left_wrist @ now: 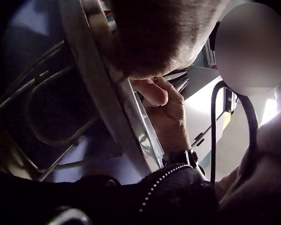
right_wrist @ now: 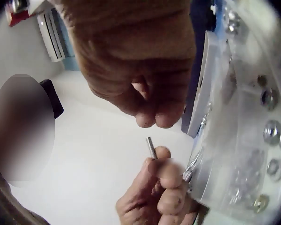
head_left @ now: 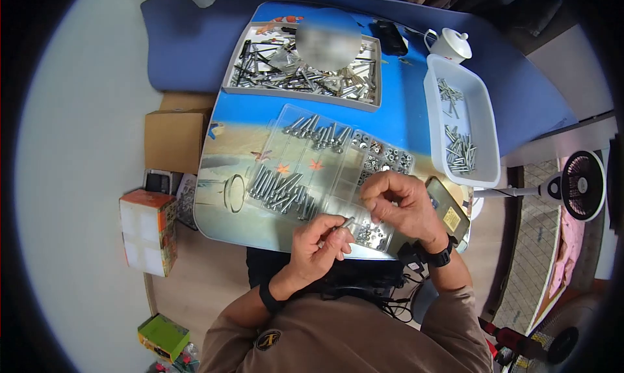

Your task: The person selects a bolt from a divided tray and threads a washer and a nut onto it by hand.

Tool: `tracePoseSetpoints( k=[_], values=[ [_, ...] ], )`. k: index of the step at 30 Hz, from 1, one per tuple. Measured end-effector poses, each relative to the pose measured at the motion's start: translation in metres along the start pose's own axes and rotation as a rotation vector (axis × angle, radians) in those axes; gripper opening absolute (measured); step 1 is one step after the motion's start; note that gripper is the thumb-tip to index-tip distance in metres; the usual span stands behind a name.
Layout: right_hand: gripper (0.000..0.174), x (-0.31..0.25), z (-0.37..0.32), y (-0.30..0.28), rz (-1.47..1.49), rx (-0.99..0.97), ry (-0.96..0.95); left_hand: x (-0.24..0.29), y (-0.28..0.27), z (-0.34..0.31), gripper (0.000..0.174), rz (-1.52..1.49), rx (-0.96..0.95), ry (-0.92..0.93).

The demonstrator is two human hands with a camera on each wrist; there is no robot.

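Note:
My left hand pinches a metal bolt between thumb and fingers, its bare threaded end sticking up and the rest hidden in the grip. Just above it hovers my right hand, fingers curled and the thumb tip brought to the index fingertip. Whether a small part sits between those tips I cannot tell. Both hands are over the near side of a clear plastic organizer box. Long bolts lie in groups in its left half. Nuts and washers fill small compartments on the right.
A shallow box heaped with mixed hardware stands at the back. To the right is a white plastic bin of screws, with a lidded white cup behind. A dark flat case lies beside my right wrist. A small fan stands off the table.

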State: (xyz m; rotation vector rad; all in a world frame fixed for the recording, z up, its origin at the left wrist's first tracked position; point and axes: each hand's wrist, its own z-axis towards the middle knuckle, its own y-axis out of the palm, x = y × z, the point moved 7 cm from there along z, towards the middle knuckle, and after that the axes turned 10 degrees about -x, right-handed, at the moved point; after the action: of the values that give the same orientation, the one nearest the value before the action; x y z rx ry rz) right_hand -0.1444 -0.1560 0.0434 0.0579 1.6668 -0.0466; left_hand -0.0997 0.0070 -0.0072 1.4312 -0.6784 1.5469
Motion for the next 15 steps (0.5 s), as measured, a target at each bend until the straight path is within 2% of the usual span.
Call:
tracePoseSetpoints(
  k=[2, 6, 15],
  values=[
    [0.005, 0.002, -0.002, 0.009, 0.072, -0.101, -0.036, -0.007, -0.002, -0.002, 0.02, -0.119, 0.042, -0.11],
    [0.005, 0.011, -0.005, 0.013, 0.151, -0.152, -0.09, -0.004, -0.001, -0.006, 0.019, -0.115, 0.047, -0.164],
    [0.005, 0.029, -0.005, 0.021, 0.086, -0.148, -0.092, -0.007, 0.0, -0.009, 0.016, -0.105, 0.079, -0.155]
  ],
)
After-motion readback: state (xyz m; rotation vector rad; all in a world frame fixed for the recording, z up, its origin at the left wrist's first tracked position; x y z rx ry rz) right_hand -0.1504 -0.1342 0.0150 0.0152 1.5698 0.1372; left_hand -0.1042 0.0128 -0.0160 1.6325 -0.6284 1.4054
